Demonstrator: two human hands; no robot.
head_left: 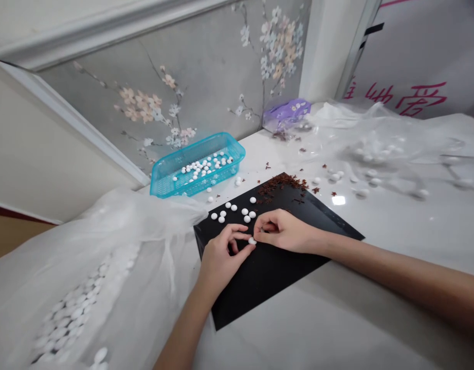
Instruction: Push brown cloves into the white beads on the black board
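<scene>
Over a black mat [244, 293], my left hand [223, 257] pinches one small white ball [252, 240] between thumb and fingers. From the right, my right hand [281, 229] brings its pinched thumb and forefinger against the top of that ball; what they hold, if anything, is too small to make out. Several loose white balls [245, 211] lie on the mat just beyond both hands. A heap of small dark-brown, star-like pieces [285, 185] spreads over the mat's far corner and onto the white table.
A blue plastic basket [159, 189] with white balls stands by the flowered wall panel [206, 72]. Clear plastic bags with more balls lie at the left [140, 221] and far right [337, 123]. A purple packet [287, 114] sits at the back.
</scene>
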